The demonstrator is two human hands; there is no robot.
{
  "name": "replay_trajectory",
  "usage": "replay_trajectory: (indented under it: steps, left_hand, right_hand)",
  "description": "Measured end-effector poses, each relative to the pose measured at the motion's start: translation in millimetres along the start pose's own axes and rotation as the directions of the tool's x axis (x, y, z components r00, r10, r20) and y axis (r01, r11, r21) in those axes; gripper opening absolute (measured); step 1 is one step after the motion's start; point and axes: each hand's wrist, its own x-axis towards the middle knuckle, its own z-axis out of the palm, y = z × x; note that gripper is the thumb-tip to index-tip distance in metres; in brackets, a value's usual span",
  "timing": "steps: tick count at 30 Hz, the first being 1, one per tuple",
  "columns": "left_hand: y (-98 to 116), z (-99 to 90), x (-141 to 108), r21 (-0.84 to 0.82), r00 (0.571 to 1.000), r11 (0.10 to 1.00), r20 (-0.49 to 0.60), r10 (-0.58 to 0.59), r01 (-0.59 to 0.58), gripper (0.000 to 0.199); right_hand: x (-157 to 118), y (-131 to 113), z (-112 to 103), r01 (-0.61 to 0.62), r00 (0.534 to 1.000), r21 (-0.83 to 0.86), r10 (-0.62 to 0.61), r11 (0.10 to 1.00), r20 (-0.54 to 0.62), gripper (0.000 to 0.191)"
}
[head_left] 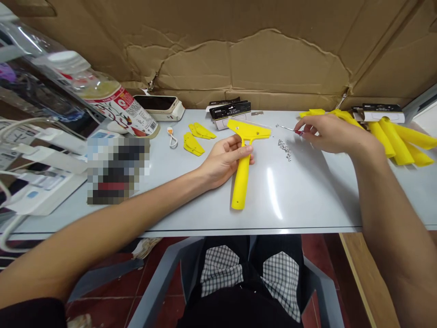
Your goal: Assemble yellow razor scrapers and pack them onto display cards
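My left hand (227, 159) is wrapped round the neck of a yellow scraper (241, 175), its wide head pointing away from me and its handle towards me. A screw shows in the left side of the head. In my right hand (322, 132) is a thin screwdriver (287, 129), pinched by its red handle, with its shaft pointing left. At its tip there seems to be a small screw (277, 125). Just below the shaft lies a small pile of silver screws (285, 150). Two yellow head pieces (194, 144) rest left of my left hand.
Black packaging cards (230, 111) stand behind the scraper. More yellow scraper handles (398, 141) lie at the right. A phone (155, 104), a drink bottle (109, 100), a white cord loop (172, 138) and power strips (48, 187) occupy the left. Cardboard (252, 59) walls the back.
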Motion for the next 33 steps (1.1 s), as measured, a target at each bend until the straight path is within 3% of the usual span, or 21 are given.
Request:
replay_trajectory:
  steps: [8,16,27,33]
  left_hand:
    - [-9,-1.7,2,0.030,0.999,0.999,-0.001,0.040,-0.040,0.043]
    - [-7,-1.2,1,0.153,1.000,0.988,0.006,-0.006,0.004,0.044]
    - [-2,5.3,-4,0.214,1.000,0.977,-0.024,-0.016,0.020,0.046]
    - [-2,2.7,-4,0.238,1.000,0.971,-0.016,-0.013,0.017,0.039]
  right_hand:
    - [12,4,12,-0.098,0.995,-0.044,0.098,0.994,-0.002,0.036]
    - [22,16,20,-0.141,0.990,-0.110,0.142,0.984,-0.004,0.036]
    - [17,11,16,-0.104,0.995,-0.102,0.102,0.989,-0.020,0.037]
    - [7,-8,8,-0.042,0.997,-0.128,0.033,0.991,-0.076,0.035]
